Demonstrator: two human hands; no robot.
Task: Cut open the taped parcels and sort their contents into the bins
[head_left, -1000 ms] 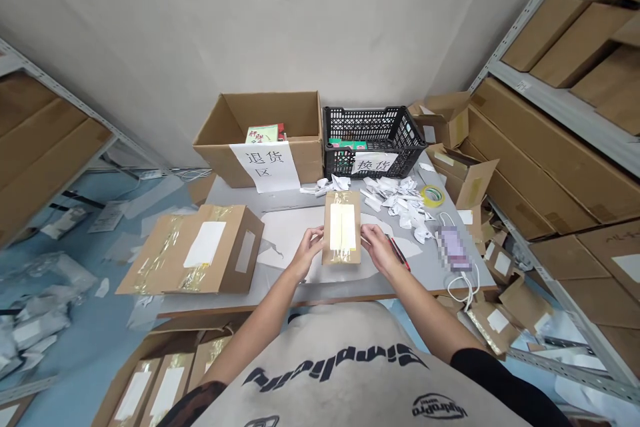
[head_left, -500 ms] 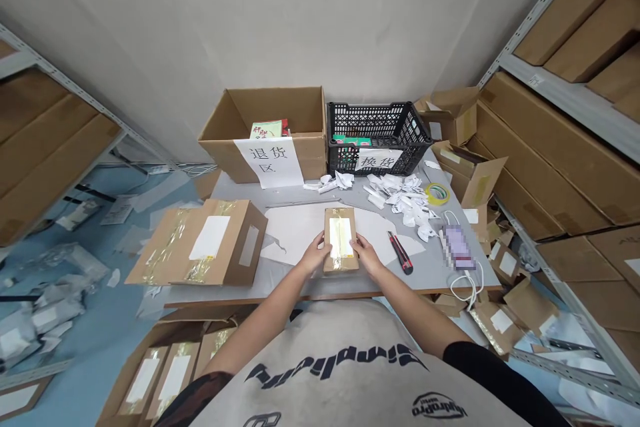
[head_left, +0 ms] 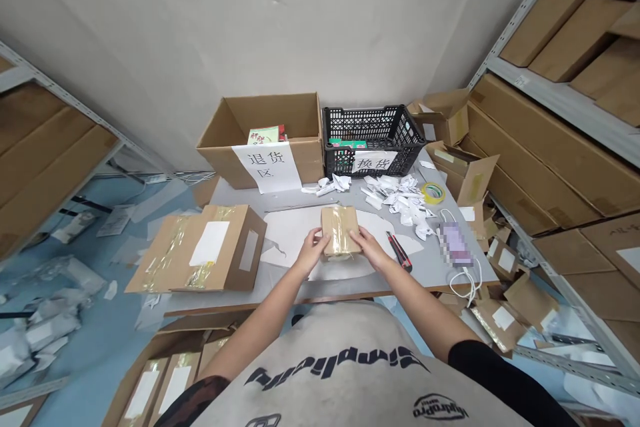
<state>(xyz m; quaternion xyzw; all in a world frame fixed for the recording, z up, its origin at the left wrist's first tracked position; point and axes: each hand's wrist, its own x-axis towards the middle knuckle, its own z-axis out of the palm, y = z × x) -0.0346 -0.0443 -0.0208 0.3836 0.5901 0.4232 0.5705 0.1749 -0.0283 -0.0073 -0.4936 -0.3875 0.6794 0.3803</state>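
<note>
Grey worktop (head_left: 425,267) carries a taped kraft cardboard parcel (head_left: 341,232) at its middle, on a white paper sheet (head_left: 295,233). Left hand (head_left: 314,248) and right hand (head_left: 369,247) hold it between them in a narrow grip, though the fingers are partly hidden. Around it lie a utility knife (head_left: 399,251) at three o'clock, paper scraps (head_left: 397,203) at one, a black plastic crate (head_left: 373,121) at twelve, and a larger parcel (head_left: 225,260) at nine.

The only view looked forward and down from the person's head, past their own shirt front (head_left: 345,373), toward a grey table (head_left: 430,273) standing before a plain wall (head_left: 250,20). It sat close above the left hand (head_left: 313,250) and right hand (head_left: 370,247) around a small cardboard parcel (head_left: 341,232), while its wide angle also took in metal shelving (head_left: 550,101) at the side.
</note>
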